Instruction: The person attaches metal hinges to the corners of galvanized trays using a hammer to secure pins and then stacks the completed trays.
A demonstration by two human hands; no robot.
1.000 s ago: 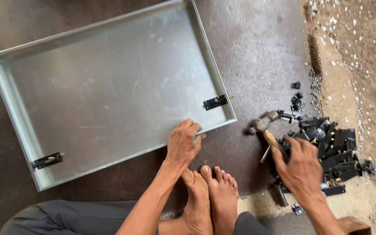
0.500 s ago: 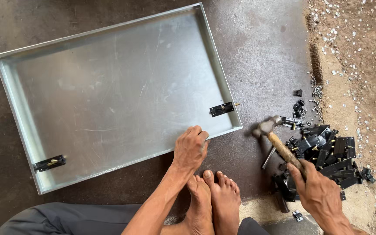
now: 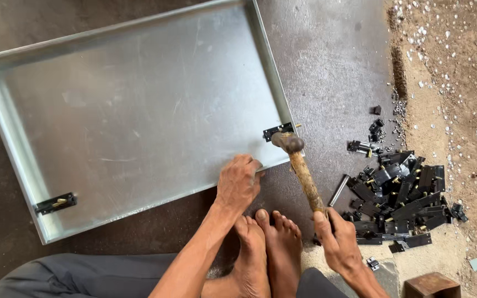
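A large shallow sheet-metal tray (image 3: 128, 110) lies on the dark floor. My left hand (image 3: 238, 185) presses on its near rim, fingers bent over the edge. My right hand (image 3: 335, 237) grips the wooden handle of a hammer (image 3: 299, 165). The hammer's head rests on or just above a small black latch (image 3: 274, 132) fixed at the tray's right corner. A second black latch (image 3: 55, 203) sits at the tray's near left corner. My bare feet (image 3: 266, 248) are between my two hands.
A heap of black metal latches (image 3: 401, 198) lies to the right, with a short metal rod (image 3: 338, 190) beside it. Sandy ground with white chips (image 3: 454, 83) runs along the right. A brown block (image 3: 432, 285) stands at the bottom right.
My right hand lifted the hammer from the heap of latches and swung it left, so its head is now at the tray's right latch. My left hand stayed on the rim.
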